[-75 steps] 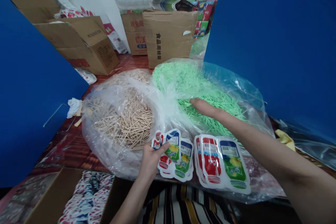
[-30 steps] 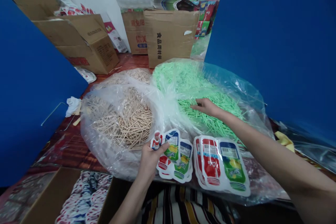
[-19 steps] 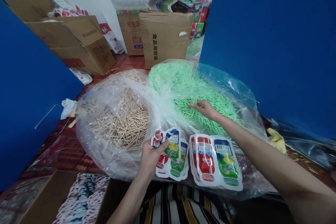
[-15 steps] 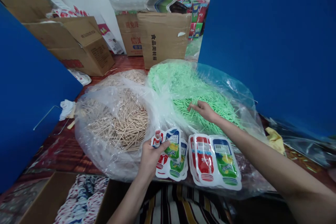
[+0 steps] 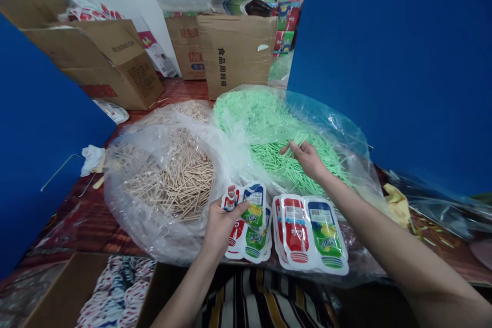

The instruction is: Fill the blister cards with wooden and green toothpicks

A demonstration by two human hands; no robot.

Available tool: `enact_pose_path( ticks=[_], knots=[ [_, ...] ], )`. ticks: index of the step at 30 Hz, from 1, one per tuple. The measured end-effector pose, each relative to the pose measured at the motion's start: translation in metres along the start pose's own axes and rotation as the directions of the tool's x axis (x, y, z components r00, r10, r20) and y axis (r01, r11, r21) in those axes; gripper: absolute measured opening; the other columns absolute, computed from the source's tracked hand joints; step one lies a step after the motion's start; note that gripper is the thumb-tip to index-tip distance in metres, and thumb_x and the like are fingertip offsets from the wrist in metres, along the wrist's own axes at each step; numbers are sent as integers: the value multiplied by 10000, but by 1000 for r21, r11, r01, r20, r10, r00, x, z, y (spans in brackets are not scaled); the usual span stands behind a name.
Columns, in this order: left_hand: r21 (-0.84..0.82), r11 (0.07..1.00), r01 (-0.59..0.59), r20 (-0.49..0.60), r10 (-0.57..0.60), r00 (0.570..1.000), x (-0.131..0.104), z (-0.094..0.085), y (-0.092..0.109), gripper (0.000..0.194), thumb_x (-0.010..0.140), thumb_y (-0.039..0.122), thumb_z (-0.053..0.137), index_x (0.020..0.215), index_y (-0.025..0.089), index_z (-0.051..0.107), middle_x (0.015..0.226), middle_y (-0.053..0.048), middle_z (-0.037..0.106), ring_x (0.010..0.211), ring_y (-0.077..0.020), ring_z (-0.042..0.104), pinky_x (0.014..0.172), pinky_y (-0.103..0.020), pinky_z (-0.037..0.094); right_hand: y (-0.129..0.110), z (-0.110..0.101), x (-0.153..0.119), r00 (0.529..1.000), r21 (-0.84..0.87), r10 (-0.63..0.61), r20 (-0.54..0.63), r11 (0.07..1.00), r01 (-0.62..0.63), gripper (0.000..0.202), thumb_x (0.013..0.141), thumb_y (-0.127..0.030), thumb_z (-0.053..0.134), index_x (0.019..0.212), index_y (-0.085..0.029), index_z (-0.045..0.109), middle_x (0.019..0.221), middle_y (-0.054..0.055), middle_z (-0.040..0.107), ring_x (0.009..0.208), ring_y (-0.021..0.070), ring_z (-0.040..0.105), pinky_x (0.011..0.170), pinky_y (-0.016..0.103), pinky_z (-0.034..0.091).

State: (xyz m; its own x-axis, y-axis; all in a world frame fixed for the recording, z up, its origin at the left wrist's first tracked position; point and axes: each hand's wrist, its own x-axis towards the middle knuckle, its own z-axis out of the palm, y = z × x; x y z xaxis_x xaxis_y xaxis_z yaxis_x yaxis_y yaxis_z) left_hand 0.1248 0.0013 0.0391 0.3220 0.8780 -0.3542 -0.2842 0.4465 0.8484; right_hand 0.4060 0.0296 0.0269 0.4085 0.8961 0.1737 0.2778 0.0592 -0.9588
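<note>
My left hand (image 5: 220, 228) is closed on a bottle-shaped twin packet (image 5: 255, 204) printed Cola and Sprite, its thumb lying on the front. Beneath that packet is a small stack of like packets (image 5: 254, 247). Beside it, to the right, lies another stack of larger-looking twin packets (image 5: 326, 233). Over the pile of green sticks (image 5: 269, 156) in a clear plastic bag, my right hand (image 5: 309, 160) pinches pale green sticks (image 5: 299, 138) between thumb and fingers; their exact number is unclear.
A clear bag of tan sticks (image 5: 192, 182) sits on the left. An open carton (image 5: 57, 292) with striped packets is at front left. Cardboard boxes (image 5: 242, 56) stand at the back. Blue panels (image 5: 384, 61) flank both sides; a yellow cloth (image 5: 397, 205) lies right.
My right hand has shifted slightly right and lifted, and pale green sticks now show in its fingers. My left hand keeps its hold on the packet. The view has shifted a little.
</note>
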Motion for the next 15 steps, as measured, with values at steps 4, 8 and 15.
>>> enact_pose_path(
  ticks=[4, 8, 15],
  knots=[
    [11, 1000, -6, 14, 6, 1000, 1, 4, 0, 314, 539, 205, 828, 816, 131, 702, 738, -27, 730, 704, -179, 668, 729, -298, 524, -13, 5, -5, 982, 422, 186, 35, 888, -183, 341, 724, -508, 679, 829, -198, 581, 719, 6, 691, 644, 160, 661, 694, 343, 547],
    [39, 999, -18, 61, 15, 998, 3, 7, -4, 277, 564, 222, 816, 797, 124, 701, 753, -34, 729, 703, -173, 659, 720, -286, 516, -38, 16, -17, 969, 591, 238, 70, 772, -232, 267, 715, -395, 733, 789, -189, 580, 724, 0, 692, 709, 165, 688, 738, 320, 566],
    [57, 998, -33, 110, 26, 994, 7, 11, -8, 280, 592, 235, 801, 830, 127, 703, 823, -48, 730, 740, -183, 658, 757, -314, 518, -95, 39, -50, 992, 567, 2, 124, 821, -73, 215, 815, -412, 627, 853, -206, 578, 794, -3, 676, 781, 157, 679, 725, 294, 558]
  ],
)
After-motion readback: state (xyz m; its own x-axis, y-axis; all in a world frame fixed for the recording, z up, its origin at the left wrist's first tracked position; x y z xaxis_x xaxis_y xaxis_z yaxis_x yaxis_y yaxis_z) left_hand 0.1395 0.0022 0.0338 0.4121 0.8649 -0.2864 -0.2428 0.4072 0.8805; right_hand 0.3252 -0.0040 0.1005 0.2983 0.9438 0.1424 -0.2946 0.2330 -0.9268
